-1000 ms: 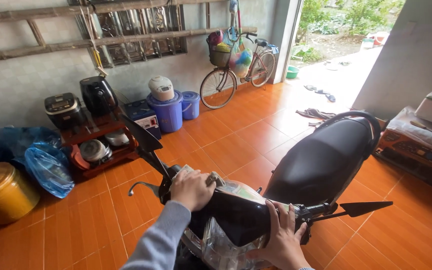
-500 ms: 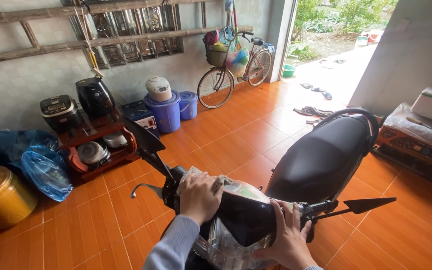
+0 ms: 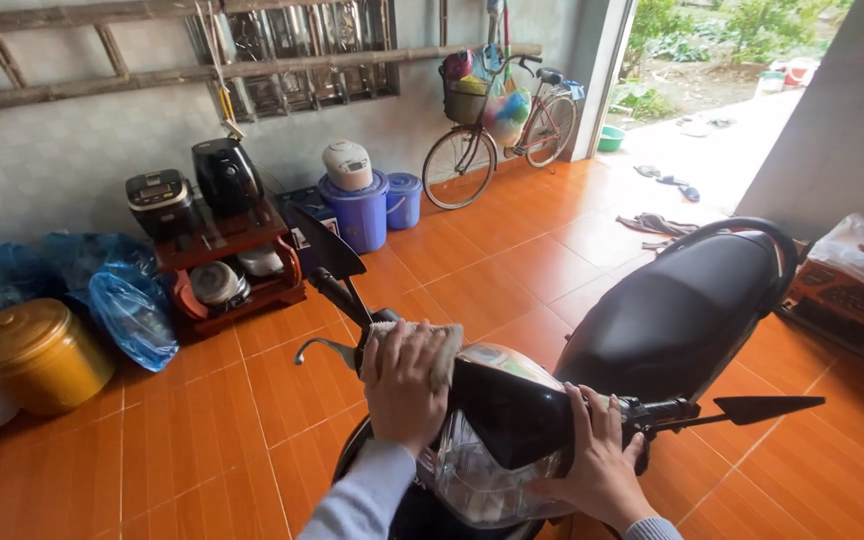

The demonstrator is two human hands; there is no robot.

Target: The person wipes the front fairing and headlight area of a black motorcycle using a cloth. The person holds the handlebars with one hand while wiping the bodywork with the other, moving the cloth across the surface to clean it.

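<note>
1. The floor (image 3: pixel 512 265) is glossy orange tile with pale grout lines.
2. The far wall (image 3: pixel 42 165) is grey and patterned; a wooden ladder (image 3: pixel 152 75) hangs sideways along it.
3. A low red-brown shelf (image 3: pixel 227 265) at far left carries dark kitchen appliances.
4. Blue lidded bins (image 3: pixel 357 215) stand right of it, a yellow tub (image 3: pixel 37 355) at near left.
5. A bicycle (image 3: pixel 497 135) leans by the open doorway (image 3: pixel 722 90), where daylight pours in.

Left hand (image 3: pixel 407 385) extended forward, palm down, fingers curled and pressed flat, back of hand facing up; grey sleeve to the wrist. Right hand (image 3: pixel 597 460) lower, fingers spread and wrapped in a grasp, thumb inward.
</note>
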